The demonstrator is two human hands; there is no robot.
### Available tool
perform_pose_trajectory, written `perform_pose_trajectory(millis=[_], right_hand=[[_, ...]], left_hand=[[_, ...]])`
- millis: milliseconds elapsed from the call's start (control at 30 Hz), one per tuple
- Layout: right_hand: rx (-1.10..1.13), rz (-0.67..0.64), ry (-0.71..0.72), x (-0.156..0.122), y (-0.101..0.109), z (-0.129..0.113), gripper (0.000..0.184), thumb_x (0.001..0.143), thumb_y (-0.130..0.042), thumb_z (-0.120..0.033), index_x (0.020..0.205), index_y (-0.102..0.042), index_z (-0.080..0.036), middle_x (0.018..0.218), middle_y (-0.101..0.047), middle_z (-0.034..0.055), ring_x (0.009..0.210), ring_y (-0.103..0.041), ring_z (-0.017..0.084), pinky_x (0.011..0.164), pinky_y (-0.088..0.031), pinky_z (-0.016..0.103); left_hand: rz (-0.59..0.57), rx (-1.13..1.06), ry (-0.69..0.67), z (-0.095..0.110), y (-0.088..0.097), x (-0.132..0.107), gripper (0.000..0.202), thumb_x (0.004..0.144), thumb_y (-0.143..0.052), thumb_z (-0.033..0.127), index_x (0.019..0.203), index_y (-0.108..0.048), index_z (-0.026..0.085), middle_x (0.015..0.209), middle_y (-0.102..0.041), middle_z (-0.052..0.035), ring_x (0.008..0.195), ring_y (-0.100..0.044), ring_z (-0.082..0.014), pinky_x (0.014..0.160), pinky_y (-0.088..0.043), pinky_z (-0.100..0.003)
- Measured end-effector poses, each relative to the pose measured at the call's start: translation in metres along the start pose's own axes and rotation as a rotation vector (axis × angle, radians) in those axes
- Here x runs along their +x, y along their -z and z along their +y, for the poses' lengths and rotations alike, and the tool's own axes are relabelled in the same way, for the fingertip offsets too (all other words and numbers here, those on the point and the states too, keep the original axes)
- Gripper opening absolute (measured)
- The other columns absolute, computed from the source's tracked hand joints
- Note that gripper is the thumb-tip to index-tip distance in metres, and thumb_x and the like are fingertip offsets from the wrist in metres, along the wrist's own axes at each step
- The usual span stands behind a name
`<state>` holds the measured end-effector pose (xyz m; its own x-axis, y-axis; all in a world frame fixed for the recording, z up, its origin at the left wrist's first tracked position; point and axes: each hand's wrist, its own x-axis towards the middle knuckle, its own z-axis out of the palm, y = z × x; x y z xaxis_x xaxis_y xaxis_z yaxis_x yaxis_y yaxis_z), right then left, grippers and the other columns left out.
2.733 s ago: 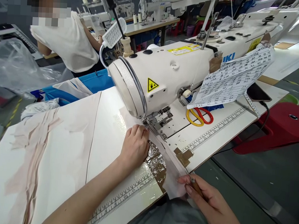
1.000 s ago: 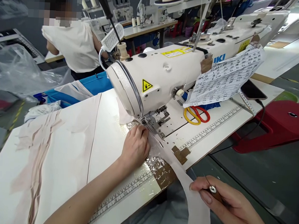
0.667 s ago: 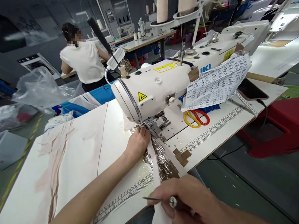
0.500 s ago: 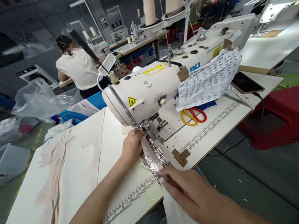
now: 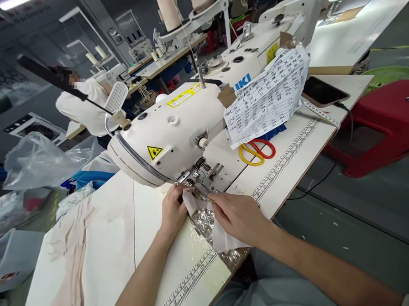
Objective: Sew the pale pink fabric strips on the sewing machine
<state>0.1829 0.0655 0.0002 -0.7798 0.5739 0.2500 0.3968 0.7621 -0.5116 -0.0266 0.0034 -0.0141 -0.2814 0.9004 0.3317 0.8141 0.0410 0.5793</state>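
A white sewing machine (image 5: 167, 133) stands over the work, its presser foot (image 5: 193, 176) low on the table. At the left of the foot, my left hand (image 5: 174, 208) is closed on the edge of a pale pink fabric piece (image 5: 222, 236). My right hand (image 5: 237, 216) is closed just in front of the foot, fingertips pinched together above the fabric. What lies between those fingertips is too small to make out. Crinkled clear film (image 5: 204, 221) covers the tabletop under the fabric, between my hands.
Scissors with red and yellow handles (image 5: 254, 155) lie right of the machine, below a handwritten sheet (image 5: 265, 97). A phone (image 5: 326, 92) rests farther right. Pleated pink fabric (image 5: 79, 251) lies at left. A red stool (image 5: 387, 121) stands beside the table; a person (image 5: 85, 103) works beyond.
My right hand has moved up and forward from the table's front edge to the presser foot. The fabric's hanging end now lies on the table. My left hand stays by the foot. The view has shifted.
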Motion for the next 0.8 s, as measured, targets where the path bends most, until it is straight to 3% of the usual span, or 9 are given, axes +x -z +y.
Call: perform_pose_trajectory(millis=[300,567,800], right_hand=[[-0.071,-0.084,-0.043,0.0075,0.0013,-0.0059,0.027,0.097,-0.044,-0.018,0.118,-0.061,-0.015,0.095,-0.074,0.008,0.086,-0.071,0.021,0.062,-0.044,0.027],[-0.095,-0.044,0.003,0.0049,-0.0044,-0.0021,0.027,0.099,-0.043,-0.019,0.12,-0.059,-0.014,0.092,-0.073,0.0076,0.083,-0.07,0.02,0.058,-0.042,0.027],[-0.103,-0.041,0.031,0.0055,-0.0043,-0.0019,0.028,0.099,-0.043,-0.018,0.122,-0.058,-0.012,0.092,-0.071,0.0083,0.082,-0.07,0.021,0.057,-0.041,0.027]], left_hand=[[0.014,0.006,-0.044,-0.0004,-0.0014,0.0003,0.015,0.086,-0.056,0.033,0.089,-0.064,0.021,0.091,-0.068,-0.0041,0.085,-0.064,-0.0187,0.075,-0.051,-0.033],[0.002,0.047,-0.004,0.0034,-0.0015,0.0015,0.018,0.088,-0.052,0.036,0.088,-0.063,0.022,0.089,-0.067,-0.0044,0.084,-0.063,-0.0193,0.073,-0.051,-0.033],[0.006,0.124,-0.017,0.0007,-0.0026,0.002,0.011,0.081,-0.054,0.028,0.088,-0.059,0.021,0.085,-0.065,-0.0043,0.078,-0.061,-0.0194,0.068,-0.049,-0.032]])
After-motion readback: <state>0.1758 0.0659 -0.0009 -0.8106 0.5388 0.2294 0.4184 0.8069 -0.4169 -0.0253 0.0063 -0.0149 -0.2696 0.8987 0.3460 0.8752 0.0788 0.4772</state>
